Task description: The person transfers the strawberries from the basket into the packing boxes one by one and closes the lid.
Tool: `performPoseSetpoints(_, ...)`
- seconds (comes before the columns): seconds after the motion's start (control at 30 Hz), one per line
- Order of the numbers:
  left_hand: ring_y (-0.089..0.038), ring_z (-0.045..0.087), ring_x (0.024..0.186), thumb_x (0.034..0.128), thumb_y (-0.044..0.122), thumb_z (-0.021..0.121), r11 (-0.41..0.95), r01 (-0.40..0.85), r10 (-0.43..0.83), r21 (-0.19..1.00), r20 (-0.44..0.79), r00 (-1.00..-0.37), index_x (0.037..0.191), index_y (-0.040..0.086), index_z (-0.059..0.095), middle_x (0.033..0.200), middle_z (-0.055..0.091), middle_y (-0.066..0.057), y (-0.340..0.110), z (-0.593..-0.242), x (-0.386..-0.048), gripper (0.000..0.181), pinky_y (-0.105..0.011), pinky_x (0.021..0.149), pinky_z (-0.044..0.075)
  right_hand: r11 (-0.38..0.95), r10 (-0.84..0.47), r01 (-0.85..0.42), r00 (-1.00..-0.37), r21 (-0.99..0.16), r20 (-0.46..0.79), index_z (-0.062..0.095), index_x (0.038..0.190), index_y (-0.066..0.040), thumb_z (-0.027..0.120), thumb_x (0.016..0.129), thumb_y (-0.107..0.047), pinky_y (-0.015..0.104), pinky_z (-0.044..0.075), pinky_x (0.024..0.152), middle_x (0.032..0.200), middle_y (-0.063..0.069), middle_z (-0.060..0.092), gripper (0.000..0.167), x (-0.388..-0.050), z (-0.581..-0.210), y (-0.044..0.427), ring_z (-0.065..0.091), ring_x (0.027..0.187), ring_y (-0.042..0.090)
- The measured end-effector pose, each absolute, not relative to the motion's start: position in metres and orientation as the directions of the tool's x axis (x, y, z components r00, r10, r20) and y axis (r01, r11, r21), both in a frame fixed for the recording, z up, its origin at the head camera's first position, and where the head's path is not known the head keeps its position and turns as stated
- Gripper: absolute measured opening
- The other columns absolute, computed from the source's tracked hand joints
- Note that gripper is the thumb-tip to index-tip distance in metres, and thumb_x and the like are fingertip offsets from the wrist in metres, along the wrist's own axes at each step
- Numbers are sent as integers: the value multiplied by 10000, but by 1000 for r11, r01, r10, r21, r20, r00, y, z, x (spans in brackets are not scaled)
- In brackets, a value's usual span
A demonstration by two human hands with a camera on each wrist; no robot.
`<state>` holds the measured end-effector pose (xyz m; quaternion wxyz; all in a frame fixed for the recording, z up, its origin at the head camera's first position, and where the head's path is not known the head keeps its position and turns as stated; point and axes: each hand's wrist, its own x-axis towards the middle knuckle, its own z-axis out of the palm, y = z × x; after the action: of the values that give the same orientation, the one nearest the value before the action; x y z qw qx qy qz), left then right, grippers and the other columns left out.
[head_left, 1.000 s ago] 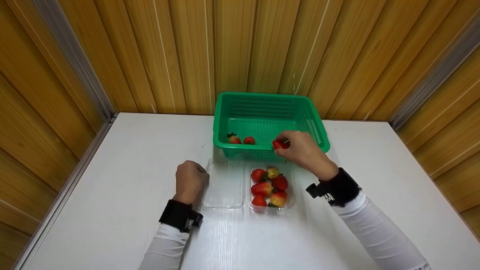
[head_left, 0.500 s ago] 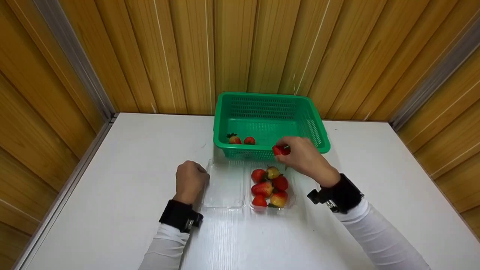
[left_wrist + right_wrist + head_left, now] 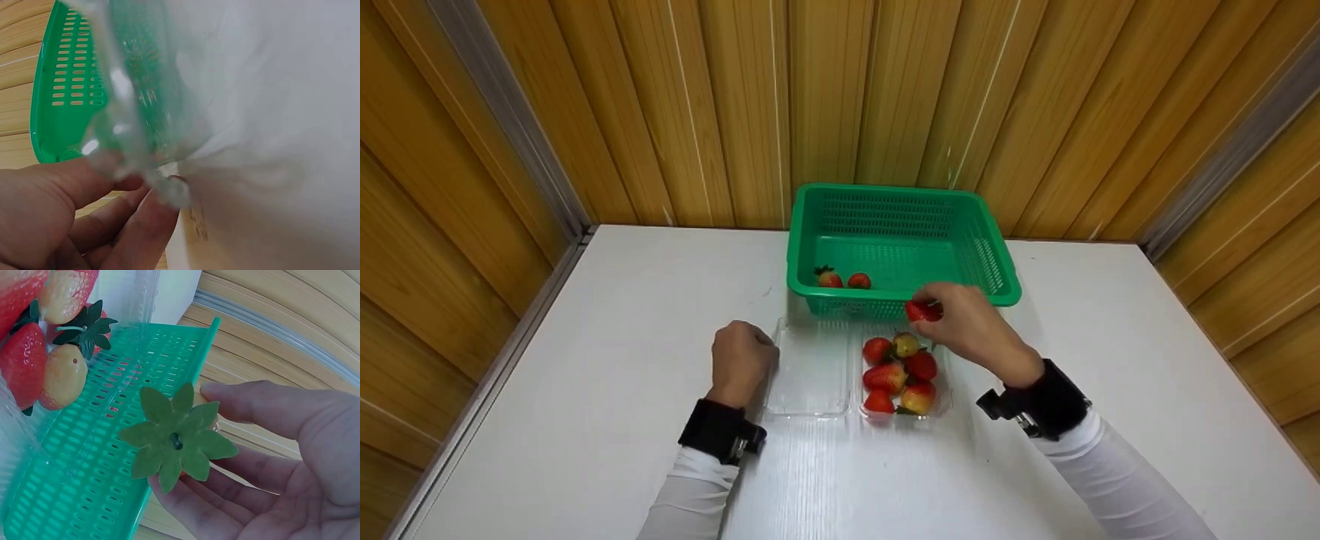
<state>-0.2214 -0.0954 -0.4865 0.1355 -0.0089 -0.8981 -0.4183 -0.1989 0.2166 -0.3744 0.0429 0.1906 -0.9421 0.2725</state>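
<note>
In the head view the right hand [image 3: 971, 326] pinches a red strawberry [image 3: 921, 311] above the far right part of the clear container, near the basket's front rim. The right wrist view shows its green leaf cap [image 3: 177, 441] facing the camera, between thumb and fingers. Several red and pale strawberries [image 3: 885, 378] lie in the right half of the clear container. The left hand [image 3: 741, 360] grips the left edge of the container's flat left half [image 3: 810, 375]; in the left wrist view thumb and fingers [image 3: 149, 225] pinch the clear plastic edge.
A green basket [image 3: 997, 251] stands behind the clear container, with two strawberries [image 3: 859, 280] showing near its front left corner. Wood-patterned panels [image 3: 825, 90] rise behind the white table [image 3: 607, 337] and on both sides.
The right hand has moved toward the person, from over the basket's front rim to the container's far edge, with the strawberry still pinched. The left hand has stayed in place.
</note>
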Motion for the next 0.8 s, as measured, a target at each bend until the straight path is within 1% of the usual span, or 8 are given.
performPoseSetpoints(0.2,-328,703,695,712,-108,644,649,127,-103,750,253,-962,662,-3,784,706,736,-131,-96,-487,-221,183,-424,598,556,789,-328,-368,-930,-493,169,731,1155,63,804,913,-44,463,596,817,1077,174,720,274,-197,-378,217,667,948,311)
performPoseSetpoints(0.37,-306,690,673,714,-120,645,647,108,-114,755,236,-965,674,-18,782,705,731,-142,-94,-486,-220,175,-413,589,556,793,-328,-364,-931,-489,161,735,1148,61,799,914,-36,463,595,824,1077,176,722,261,-197,-383,218,667,961,321)
performPoseSetpoints(0.57,-310,692,686,714,-119,651,654,97,-127,750,236,-963,685,-24,784,716,733,-151,-92,-485,-220,166,-432,600,565,798,-313,-340,-939,-497,139,735,1155,62,797,916,-35,461,599,820,1081,180,721,266,-197,-386,219,666,963,326)
performPoseSetpoints(0.8,-303,692,689,718,-113,655,646,85,-128,758,217,-968,686,-19,787,719,736,-147,-93,-485,-221,165,-427,599,567,798,-307,-324,-944,-508,120,734,1163,65,798,911,-30,459,590,815,1068,160,719,277,-200,-392,221,645,959,315)
